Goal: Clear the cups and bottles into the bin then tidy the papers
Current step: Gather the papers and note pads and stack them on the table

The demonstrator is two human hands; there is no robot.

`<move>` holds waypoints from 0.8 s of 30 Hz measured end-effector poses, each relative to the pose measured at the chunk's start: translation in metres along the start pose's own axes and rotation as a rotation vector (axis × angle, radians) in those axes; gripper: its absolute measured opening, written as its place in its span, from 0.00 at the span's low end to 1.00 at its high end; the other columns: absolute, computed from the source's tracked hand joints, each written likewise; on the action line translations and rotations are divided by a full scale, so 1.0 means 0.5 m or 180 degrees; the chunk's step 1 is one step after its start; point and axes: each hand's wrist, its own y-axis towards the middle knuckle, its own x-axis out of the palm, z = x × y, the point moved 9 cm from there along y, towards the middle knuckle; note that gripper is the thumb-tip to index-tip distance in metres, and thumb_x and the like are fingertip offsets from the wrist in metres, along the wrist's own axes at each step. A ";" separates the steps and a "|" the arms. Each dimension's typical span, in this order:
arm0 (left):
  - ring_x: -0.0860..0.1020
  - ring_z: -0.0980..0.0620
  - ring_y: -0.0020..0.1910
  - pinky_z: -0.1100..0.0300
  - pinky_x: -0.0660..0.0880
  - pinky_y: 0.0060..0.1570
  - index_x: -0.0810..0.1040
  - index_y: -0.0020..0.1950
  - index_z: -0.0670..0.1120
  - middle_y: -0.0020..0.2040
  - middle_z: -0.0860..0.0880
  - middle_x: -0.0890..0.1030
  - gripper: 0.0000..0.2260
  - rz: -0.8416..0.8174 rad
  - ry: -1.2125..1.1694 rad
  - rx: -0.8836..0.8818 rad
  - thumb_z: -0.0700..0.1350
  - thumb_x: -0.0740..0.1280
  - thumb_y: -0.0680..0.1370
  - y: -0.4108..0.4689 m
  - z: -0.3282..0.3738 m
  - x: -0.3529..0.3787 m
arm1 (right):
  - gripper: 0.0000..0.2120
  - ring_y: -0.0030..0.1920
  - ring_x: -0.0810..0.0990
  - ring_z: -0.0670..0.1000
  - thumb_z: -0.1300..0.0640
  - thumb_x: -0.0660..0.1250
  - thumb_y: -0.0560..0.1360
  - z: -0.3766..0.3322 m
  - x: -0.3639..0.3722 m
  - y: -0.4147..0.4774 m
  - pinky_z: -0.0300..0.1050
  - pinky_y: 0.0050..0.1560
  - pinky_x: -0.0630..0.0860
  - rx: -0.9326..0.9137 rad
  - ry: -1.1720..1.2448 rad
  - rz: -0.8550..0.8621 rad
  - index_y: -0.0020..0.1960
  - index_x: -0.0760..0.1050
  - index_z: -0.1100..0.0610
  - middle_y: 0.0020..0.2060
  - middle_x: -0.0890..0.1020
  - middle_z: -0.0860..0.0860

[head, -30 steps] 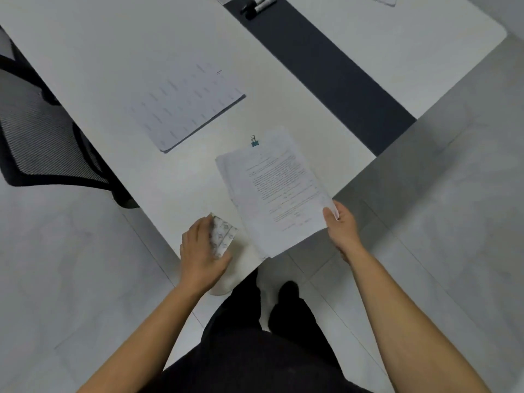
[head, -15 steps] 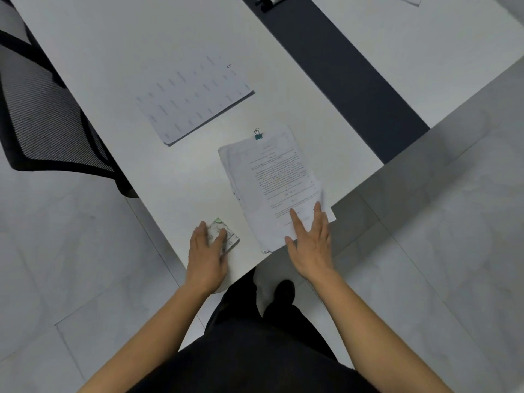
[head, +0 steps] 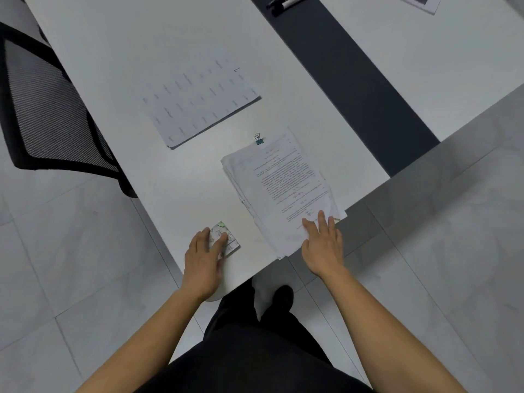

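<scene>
A loose stack of printed papers (head: 280,188) lies on the white table (head: 158,46) near its front edge, its near corner overhanging slightly. My right hand (head: 321,242) presses flat on the stack's near end with straight fingers. A teal binder clip (head: 259,140) lies just beyond the stack's far corner. My left hand (head: 202,258) rests on a small patterned packet (head: 225,238) at the table's front edge, fingers laid over it. A second paper sheaf (head: 201,103), printed with faint marks, lies further back at the left.
A black mesh chair (head: 42,109) stands left of the table. A dark strip (head: 354,80) divides this table from another white top, with markers (head: 286,1) at its far end and more paper (head: 419,1) at the top right. Grey floor tiles surround me.
My right hand let go of the stack's corner and now lies flat on it, the stack lowered onto the table. My left hand set the packet down and covers it.
</scene>
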 end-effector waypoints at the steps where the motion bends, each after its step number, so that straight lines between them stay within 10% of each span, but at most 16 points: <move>1: 0.66 0.31 0.70 0.35 0.70 0.62 0.71 0.72 0.49 0.73 0.34 0.66 0.28 -0.0024 0.0006 -0.0026 0.40 0.73 0.72 0.001 0.001 -0.002 | 0.27 0.80 0.41 0.59 0.56 0.53 0.82 0.002 -0.001 0.001 0.57 0.79 0.43 -0.0005 0.0038 -0.0025 0.80 0.52 0.47 0.81 0.44 0.55; 6: 0.55 0.38 0.78 0.39 0.60 0.72 0.66 0.76 0.48 0.79 0.41 0.57 0.25 0.0047 -0.0391 -0.0304 0.51 0.63 0.80 -0.011 0.023 -0.060 | 0.27 0.80 0.44 0.57 0.52 0.55 0.83 0.006 -0.040 -0.036 0.56 0.79 0.47 -0.0037 0.0733 -0.0095 0.80 0.53 0.50 0.81 0.46 0.54; 16: 0.71 0.55 0.67 0.55 0.68 0.66 0.63 0.77 0.50 0.72 0.53 0.70 0.27 0.1297 -0.2374 -0.0919 0.47 0.67 0.80 -0.200 0.118 -0.303 | 0.24 0.68 0.70 0.40 0.50 0.62 0.82 -0.008 -0.221 -0.268 0.45 0.70 0.69 -0.0374 0.3039 0.0839 0.77 0.63 0.47 0.69 0.69 0.40; 24: 0.73 0.62 0.64 0.60 0.72 0.60 0.65 0.74 0.55 0.68 0.59 0.72 0.26 0.1846 -0.2476 -0.1410 0.46 0.68 0.78 -0.391 0.043 -0.349 | 0.26 0.66 0.72 0.40 0.56 0.68 0.79 -0.137 -0.146 -0.291 0.44 0.64 0.73 -0.0742 0.3487 0.0306 0.74 0.65 0.46 0.67 0.72 0.40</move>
